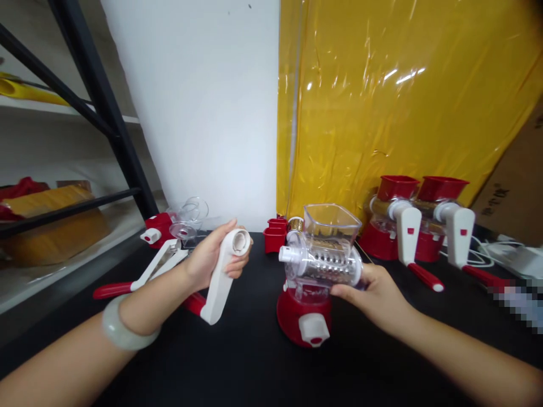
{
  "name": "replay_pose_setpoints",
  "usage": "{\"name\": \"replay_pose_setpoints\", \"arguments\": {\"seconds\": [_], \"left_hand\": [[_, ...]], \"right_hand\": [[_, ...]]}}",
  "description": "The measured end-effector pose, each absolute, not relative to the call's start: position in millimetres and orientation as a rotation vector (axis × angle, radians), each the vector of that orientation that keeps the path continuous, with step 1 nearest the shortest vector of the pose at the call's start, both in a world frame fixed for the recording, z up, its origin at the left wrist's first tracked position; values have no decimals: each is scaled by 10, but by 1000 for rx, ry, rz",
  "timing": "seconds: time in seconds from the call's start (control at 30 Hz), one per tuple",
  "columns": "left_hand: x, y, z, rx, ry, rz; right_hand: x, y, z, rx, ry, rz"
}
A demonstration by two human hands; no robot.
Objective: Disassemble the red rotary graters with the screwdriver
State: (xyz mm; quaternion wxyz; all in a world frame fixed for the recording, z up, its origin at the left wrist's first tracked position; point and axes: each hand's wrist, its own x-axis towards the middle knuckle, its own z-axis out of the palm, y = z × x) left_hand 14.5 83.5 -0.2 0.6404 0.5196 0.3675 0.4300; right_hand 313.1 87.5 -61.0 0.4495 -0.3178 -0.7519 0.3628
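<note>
My left hand (220, 254) is wrapped round a white crank handle (219, 288), its round socket end up and facing the camera; part of its red grip shows below, behind my forearm. To the right stands a grater (311, 277) with a clear hopper, a perforated metal drum lying in its clear housing, a white shaft end pointing left, and a red base with a white knob. My right hand (377, 294) holds the right end of the clear housing, thumb in front. A gap separates the handle from the shaft.
Two red-and-white graters (387, 234) (436, 237) with cranks stand at the right, near white cables (481, 254). Red hoppers (275, 237) sit behind the middle grater. Left are a red base (158, 229), clear parts and another crank (114, 290); a black-framed shelf (123, 152) stands beyond.
</note>
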Motion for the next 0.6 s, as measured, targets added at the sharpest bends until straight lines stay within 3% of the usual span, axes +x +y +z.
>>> {"name": "replay_pose_setpoints", "arguments": {"seconds": [0.33,0.6], "left_hand": [[318,965,-507,900,913,856],[374,1027,-775,1219,1292,909]], "right_hand": [[3397,879,-734,-703,-1318,1237],[3806,1318,-517,-980,-1154,933]]}}
